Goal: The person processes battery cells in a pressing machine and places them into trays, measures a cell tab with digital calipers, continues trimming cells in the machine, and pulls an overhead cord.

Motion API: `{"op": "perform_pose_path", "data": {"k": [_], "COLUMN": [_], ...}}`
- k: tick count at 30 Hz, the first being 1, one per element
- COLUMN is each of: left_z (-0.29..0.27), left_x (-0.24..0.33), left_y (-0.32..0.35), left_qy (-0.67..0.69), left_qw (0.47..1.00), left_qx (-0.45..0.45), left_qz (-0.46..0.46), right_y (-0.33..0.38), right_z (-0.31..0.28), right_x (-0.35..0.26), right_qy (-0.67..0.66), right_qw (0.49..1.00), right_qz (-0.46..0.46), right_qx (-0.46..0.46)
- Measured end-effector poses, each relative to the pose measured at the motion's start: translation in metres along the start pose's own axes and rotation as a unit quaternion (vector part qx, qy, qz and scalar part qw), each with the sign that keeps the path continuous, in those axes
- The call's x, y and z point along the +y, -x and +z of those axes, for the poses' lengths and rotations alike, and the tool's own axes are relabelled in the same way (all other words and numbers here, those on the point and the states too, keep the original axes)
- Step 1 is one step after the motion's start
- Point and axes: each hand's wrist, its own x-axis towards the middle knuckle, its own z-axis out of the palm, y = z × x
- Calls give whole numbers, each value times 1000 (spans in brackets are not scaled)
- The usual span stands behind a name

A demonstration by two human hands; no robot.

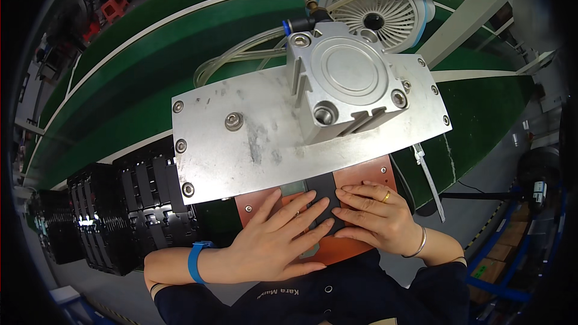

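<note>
A flat dark grey piece [325, 195] lies on an orange-brown plate [366, 174] under the front edge of a thick metal plate [265, 138]. My left hand [268, 244] rests over the left part of the orange-brown plate, fingers spread, with some fingertips at the dark piece. From the other side, my right hand [379, 216] lays its outstretched fingers on the right edge of the dark piece. Neither hand is wrapped round anything. A square pneumatic cylinder [346, 78] stands bolted on top of the metal plate. The far end of the dark piece is hidden beneath that plate.
Stacks of glossy black trays [99, 216] stand at the left. Behind the press are a green conveyor belt [150, 54], clear air hoses [226, 60] and a white-and-blue fan [379, 15]. To the right, a narrow silver bar [428, 183] hangs down beside a blue rack [506, 247] with cardboard boxes.
</note>
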Motion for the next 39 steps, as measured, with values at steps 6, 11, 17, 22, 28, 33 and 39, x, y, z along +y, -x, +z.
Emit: {"op": "perform_pose_path", "data": {"k": [6, 11, 17, 22, 28, 33, 39], "left_z": [-2, -2, 0, -1, -2, -2, 0], "left_x": [0, 1, 2, 1, 3, 6, 9], "left_y": [0, 0, 0, 0, 2, 1, 2], "left_qy": [-2, -6, -17, -12, -16, -22, -35], "left_qw": [1000, 1000, 1000, 1000, 999, 998, 996], "left_qx": [-8, -13, 4, 12, 29, 49, 67], "left_qz": [1, -1, 0, 6, 16, 31, 50], "right_y": [1, 1, 2, 2, 2, -26, -26], "right_z": [1, 0, 0, -11, -15, -14, -4], "right_x": [0, 0, -7, -33, -25, -8, -1], "right_qy": [-10, -16, -28, -139, -481, -581, -493], "right_qw": [1000, 1000, 999, 981, 835, 729, 795], "right_qz": [6, 8, 24, 126, 252, 361, 353], "right_qx": [-7, -10, -8, -48, -86, 4, -20]}}
